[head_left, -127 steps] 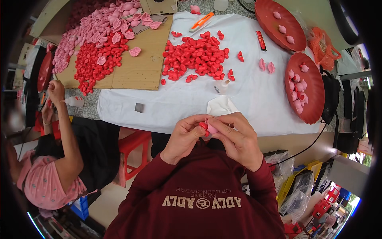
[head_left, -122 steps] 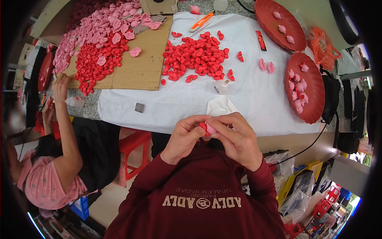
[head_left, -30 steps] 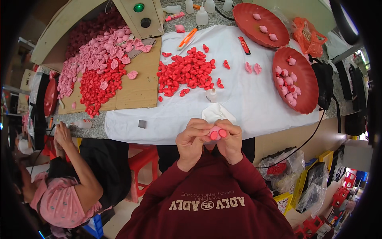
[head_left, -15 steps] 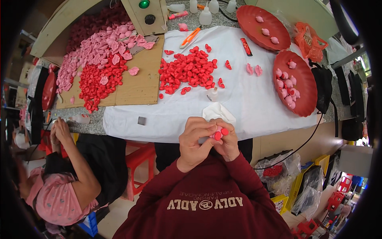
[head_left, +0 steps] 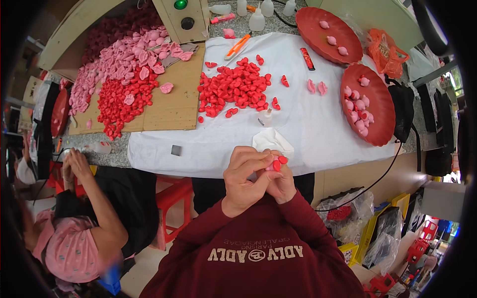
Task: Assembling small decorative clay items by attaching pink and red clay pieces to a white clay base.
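At the table's near edge, my left hand and my right hand meet, fingers closed around a small pink figure piece. Two glossy red oval parts stick up from it; my fingers hide most of its pink body. Just beyond the hands lies a folded white cloth, with a small clear glue bottle behind it. Farther off, a heap of red oval parts covers the white tablecloth. A pair of pink shell-shaped pieces lies to the right.
Two red scalloped trays at the right hold pink round pieces. On cardboard at the left are piles of pink and red parts. An orange utility knife and a dark square plate lie on the cloth. A co-worker sits at left.
The pink piece has tilted and turned slightly in my fingers, its red ovals shifting up and to the right. My hands stay in nearly the same place.
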{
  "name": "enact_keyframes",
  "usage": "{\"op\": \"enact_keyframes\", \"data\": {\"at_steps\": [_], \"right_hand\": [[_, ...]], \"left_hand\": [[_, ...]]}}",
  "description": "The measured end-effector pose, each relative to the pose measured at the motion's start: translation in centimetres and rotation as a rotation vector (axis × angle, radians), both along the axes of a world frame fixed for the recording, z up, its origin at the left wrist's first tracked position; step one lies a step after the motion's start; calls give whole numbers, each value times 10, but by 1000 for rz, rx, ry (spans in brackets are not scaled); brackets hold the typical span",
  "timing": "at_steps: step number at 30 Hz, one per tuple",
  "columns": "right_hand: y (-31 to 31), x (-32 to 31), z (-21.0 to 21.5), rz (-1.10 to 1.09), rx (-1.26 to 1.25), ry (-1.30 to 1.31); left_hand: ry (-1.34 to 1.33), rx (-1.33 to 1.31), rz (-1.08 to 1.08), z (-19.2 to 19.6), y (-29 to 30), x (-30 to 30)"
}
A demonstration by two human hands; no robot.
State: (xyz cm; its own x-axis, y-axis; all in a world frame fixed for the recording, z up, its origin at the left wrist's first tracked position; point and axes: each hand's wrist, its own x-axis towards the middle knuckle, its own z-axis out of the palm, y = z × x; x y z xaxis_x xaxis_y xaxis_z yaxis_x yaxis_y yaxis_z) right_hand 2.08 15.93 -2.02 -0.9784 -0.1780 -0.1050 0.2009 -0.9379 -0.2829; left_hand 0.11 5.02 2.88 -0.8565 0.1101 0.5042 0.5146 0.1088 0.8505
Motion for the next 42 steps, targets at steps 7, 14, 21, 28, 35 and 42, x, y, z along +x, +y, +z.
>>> {"op": "enact_keyframes", "data": {"at_steps": [7, 14, 21, 28, 35, 42], "right_hand": [[0, -1, 15, -94, 162, 71], [3, -2, 39, -355, 1010, 143], [-7, -5, 63, -509, 1392, 326], [-10, -7, 72, -727, 1753, 526], [2, -11, 60, -511, 1511, 432], [-2, -10, 66, -607, 1696, 423]], "left_hand": [[-190, 373, -223, -17, 0, -6], [-660, 937, -318, -24, 3, -1], [-966, 1206, -544, -22, 2, 1], [-1088, 1472, -683, -46, 14, 20], [-969, 1191, -554, -33, 3, 5], [-1120, 1221, -557, -20, 10, 5]]}}
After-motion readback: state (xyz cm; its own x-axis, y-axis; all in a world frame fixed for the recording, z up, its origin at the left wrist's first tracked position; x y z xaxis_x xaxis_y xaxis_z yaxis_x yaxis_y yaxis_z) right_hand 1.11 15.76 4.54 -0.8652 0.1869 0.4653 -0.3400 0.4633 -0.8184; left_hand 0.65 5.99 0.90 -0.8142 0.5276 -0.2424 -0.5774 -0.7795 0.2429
